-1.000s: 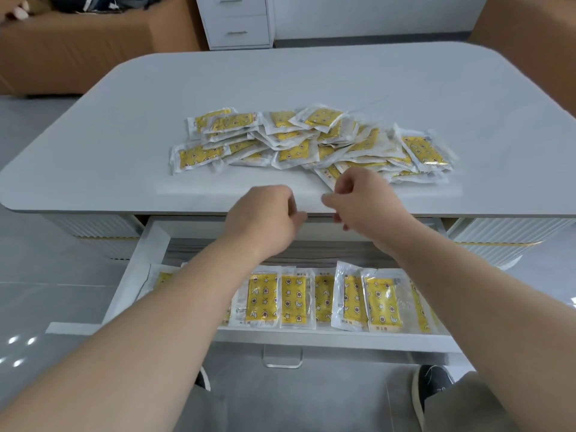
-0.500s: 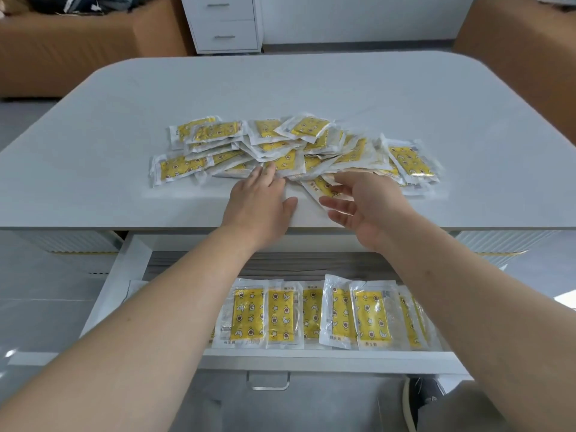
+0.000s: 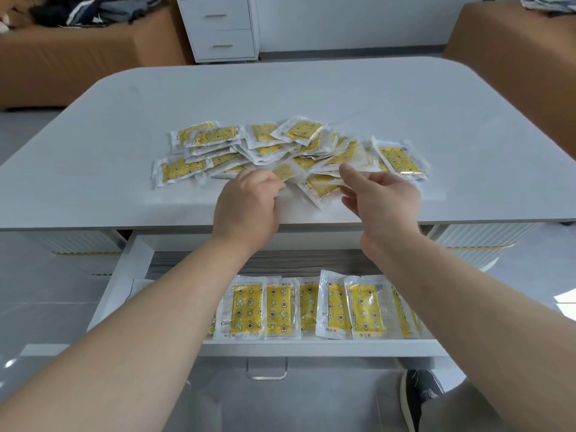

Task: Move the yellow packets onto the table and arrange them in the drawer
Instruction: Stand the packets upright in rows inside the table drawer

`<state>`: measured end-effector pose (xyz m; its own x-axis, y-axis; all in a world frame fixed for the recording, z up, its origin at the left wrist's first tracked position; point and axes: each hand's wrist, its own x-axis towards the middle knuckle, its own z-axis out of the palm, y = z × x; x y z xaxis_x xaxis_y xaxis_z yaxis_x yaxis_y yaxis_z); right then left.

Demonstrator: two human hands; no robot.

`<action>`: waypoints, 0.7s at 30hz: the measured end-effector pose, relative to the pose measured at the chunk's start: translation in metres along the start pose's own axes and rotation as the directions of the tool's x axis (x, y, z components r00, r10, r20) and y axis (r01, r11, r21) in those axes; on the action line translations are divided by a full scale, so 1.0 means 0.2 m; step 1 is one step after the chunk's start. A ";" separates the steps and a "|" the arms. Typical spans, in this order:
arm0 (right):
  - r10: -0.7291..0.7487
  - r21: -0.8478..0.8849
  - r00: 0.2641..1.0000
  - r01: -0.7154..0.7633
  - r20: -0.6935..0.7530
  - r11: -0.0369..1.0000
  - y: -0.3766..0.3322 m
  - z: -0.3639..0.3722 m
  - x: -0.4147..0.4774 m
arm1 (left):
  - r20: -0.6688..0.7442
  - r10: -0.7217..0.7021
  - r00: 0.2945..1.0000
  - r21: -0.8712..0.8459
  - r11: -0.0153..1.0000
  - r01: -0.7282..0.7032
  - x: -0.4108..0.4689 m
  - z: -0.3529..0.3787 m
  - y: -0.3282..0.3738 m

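The place looked like a living room or lounge in a home, though an office break area could not be ruled out. A low pale-grey table with rounded corners and a pull-out drawer stood on a glossy grey tiled floor. Brown sofas flanked it: a sofa at far left carried a heap of dark clothes, and another sofa sat at far right. A white drawer cabinet stood against the white wall between them.
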<state>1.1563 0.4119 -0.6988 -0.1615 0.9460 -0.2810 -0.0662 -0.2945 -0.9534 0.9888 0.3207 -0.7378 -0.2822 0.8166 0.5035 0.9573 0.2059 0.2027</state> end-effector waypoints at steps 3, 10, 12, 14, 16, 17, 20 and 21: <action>0.011 0.010 1.000 -0.011 -0.013 1.000 0.02 -0.02 -0.01 | -0.040 -0.006 0.999 -0.027 1.000 0.005 -0.04 -0.04 0.03; 0.094 -0.046 0.995 -0.095 -0.027 0.994 0.07 -0.05 -0.03 | -0.036 -0.062 0.997 -0.065 0.996 0.059 -0.09 -0.07 0.10; 0.091 -0.002 0.996 -0.091 0.022 0.996 0.07 -0.05 -0.05 | -0.036 -0.087 0.996 -0.092 0.992 0.083 -0.09 -0.07 0.12; 0.087 0.013 0.996 -0.088 0.035 0.996 0.07 -0.06 -0.05 | -0.043 -0.110 0.993 -0.110 0.988 0.104 -0.09 -0.07 0.13; 0.118 0.058 0.992 -0.121 0.055 0.991 0.06 -0.08 -0.06 | -0.055 -0.118 0.991 -0.091 0.989 0.113 -0.10 -0.07 0.13; 0.148 0.103 0.986 -0.156 0.082 0.982 0.06 -0.09 -0.06 | -0.054 -0.128 0.990 -0.083 0.989 0.123 -0.10 -0.06 0.12; 0.243 0.198 0.958 -0.271 0.152 0.942 0.03 -0.12 -0.07 | -0.012 -0.233 0.972 -0.165 0.960 0.228 -0.11 -0.06 0.14; 0.270 0.185 0.949 -0.299 0.166 0.936 0.02 -0.13 -0.06 | 0.008 -0.278 0.961 -0.210 0.939 0.274 -0.11 -0.06 0.15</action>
<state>1.1837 0.4022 -0.7023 -0.3345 0.7954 -0.5054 -0.1954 -0.5831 -0.7885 1.0225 0.3027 -0.7338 -0.5368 0.7316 0.4202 0.8084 0.3036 0.5043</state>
